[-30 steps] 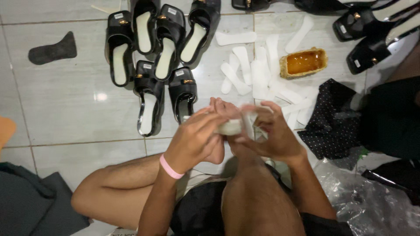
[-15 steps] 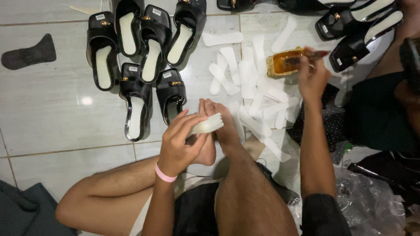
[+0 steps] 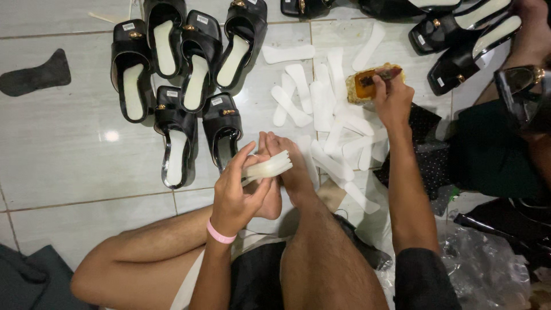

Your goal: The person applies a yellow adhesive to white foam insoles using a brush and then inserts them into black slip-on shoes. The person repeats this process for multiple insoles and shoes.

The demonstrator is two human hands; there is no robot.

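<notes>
My left hand (image 3: pixel 238 186), with a pink wristband, grips a stack of white insole pieces (image 3: pixel 267 167) just above my crossed feet. Far out to the right, my right hand (image 3: pixel 392 97) holds a small brush (image 3: pixel 389 73) whose tip sits in a tub of amber glue (image 3: pixel 363 84). Several loose white insoles (image 3: pixel 333 117) lie spread on the floor tiles between the two hands. Black sandals with white footbeds and gold buckles (image 3: pixel 183 74) stand in a cluster to the upper left of my left hand.
More black sandals (image 3: pixel 465 40) lie at the top right beside another person's foot (image 3: pixel 531 31). A black sole cutout (image 3: pixel 37 74) lies at the far left. Dark dotted cloth (image 3: pixel 427 123) and crinkled clear plastic (image 3: pixel 488 270) fill the right side.
My right hand left the insole stack and reached out to the glue tub, taking the brush. My left hand kept the stack, now held alone.
</notes>
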